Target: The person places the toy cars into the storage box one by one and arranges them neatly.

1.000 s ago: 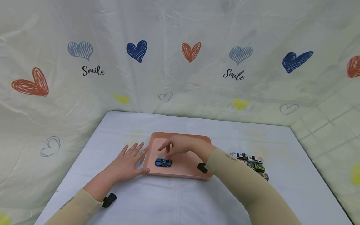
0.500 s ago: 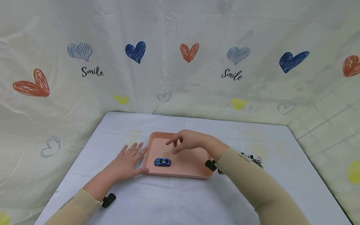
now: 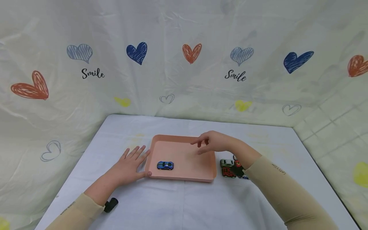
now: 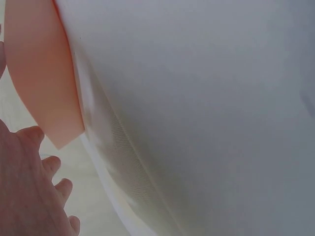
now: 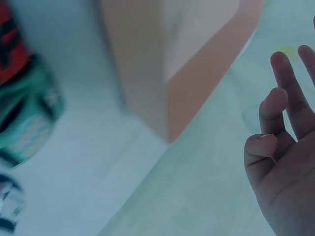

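A blue toy car [image 3: 165,165] sits in the front left part of a shallow pink tray [image 3: 187,175]. Fingers spread, my left hand [image 3: 128,169] rests at the tray's left edge, its thumb by the front left corner and its fingertips along the side. Over the tray's right side hovers my right hand [image 3: 217,142], fingers loosely bent with nothing between them. In the right wrist view, that hand [image 5: 290,142] is apart from the tray wall [image 5: 192,98]. Right of the tray stand several toy cars [image 3: 228,172], partly hidden behind my right wrist.
The tray lies on a white-covered table [image 3: 172,204]. Behind it hangs a pale curtain [image 3: 178,80] printed with hearts. Blurred toy cars [image 5: 24,123] show at the left of the right wrist view. A dark wrist camera [image 3: 110,205] is strapped at my left wrist.
My right hand has moved right, away from the blue toy car, which stays in the tray. Toy cars beside the tray's right edge have come into sight. My left hand has stayed put.
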The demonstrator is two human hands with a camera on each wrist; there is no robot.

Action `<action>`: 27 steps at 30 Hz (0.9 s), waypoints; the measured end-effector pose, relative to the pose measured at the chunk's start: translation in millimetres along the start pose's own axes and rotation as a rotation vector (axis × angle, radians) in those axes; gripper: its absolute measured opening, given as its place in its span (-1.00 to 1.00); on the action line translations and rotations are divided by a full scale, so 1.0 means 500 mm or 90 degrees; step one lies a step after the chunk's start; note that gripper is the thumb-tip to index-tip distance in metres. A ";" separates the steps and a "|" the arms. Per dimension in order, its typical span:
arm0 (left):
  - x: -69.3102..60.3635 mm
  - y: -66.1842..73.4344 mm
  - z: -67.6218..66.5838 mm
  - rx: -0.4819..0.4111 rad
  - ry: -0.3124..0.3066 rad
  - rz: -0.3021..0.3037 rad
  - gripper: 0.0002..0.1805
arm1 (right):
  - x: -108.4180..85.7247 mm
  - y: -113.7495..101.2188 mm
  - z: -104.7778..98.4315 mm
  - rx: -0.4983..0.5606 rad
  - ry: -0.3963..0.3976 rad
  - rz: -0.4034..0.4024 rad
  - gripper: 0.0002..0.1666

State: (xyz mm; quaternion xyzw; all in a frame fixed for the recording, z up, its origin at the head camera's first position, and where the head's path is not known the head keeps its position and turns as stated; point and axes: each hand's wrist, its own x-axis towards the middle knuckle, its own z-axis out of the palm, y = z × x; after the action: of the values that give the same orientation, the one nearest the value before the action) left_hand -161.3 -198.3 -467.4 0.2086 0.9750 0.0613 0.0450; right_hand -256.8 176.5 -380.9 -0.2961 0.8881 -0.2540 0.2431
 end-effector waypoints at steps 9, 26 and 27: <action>0.001 -0.001 0.004 0.005 0.000 -0.007 0.03 | -0.093 0.089 0.004 0.001 0.010 0.048 -0.48; 0.005 -0.008 0.010 -0.008 -0.007 -0.010 0.04 | -0.175 0.169 0.001 0.041 0.006 0.106 -0.50; 0.005 -0.007 0.011 -0.007 -0.009 -0.012 0.04 | -0.173 0.171 0.002 0.040 0.005 0.110 -0.50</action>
State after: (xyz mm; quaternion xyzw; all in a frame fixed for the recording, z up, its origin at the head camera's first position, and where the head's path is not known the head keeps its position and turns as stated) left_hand -164.6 -200.1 -473.3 0.1999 0.9762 0.0647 0.0533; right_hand -229.4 291.8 -408.3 -0.2098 0.9029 -0.2611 0.2694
